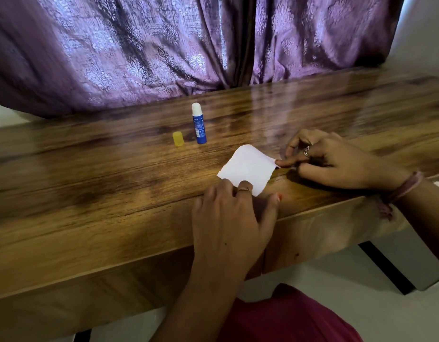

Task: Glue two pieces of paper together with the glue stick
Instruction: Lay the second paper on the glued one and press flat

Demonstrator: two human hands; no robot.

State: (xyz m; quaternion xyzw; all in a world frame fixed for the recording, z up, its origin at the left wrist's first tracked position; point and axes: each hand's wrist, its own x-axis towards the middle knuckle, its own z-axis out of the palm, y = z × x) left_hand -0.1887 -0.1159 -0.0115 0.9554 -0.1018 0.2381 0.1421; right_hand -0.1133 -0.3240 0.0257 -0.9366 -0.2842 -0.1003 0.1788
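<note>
hanging across the whole back of the view is a purple curtain (pixel 144 50) with a shiny damask pattern, its folds coming down to the far edge of a long wooden table (pixel 90 188) with a glossy, strongly grained top. below the table's near edge shows a pale floor and a patch of dark red clothing (pixel 295 319) on the person's lap. the left hand (pixel 228 218) lies flat on the table near its front edge, fingers fairly straight and spread, the fingertips resting on the near corner of a white paper (pixel 247 167), thumb stretched out to the right on the wood; it curls round nothing. the right hand (pixel 329 159), with a ring on one finger and a pinkish thread band at the wrist, sits just right of the paper with fingers bent, and a fingertip and thumb meet at the paper's right corner, seemingly pinching it, though the blur makes the exact grip hard to read. whether the paper is one sheet or two stacked cannot be told. well behind the paper stands the blue glue stick (pixel 198 124) upright, uncapped, white tip showing, and just to its left stands its small yellow cap (pixel 178 138), apart from both hands.
</note>
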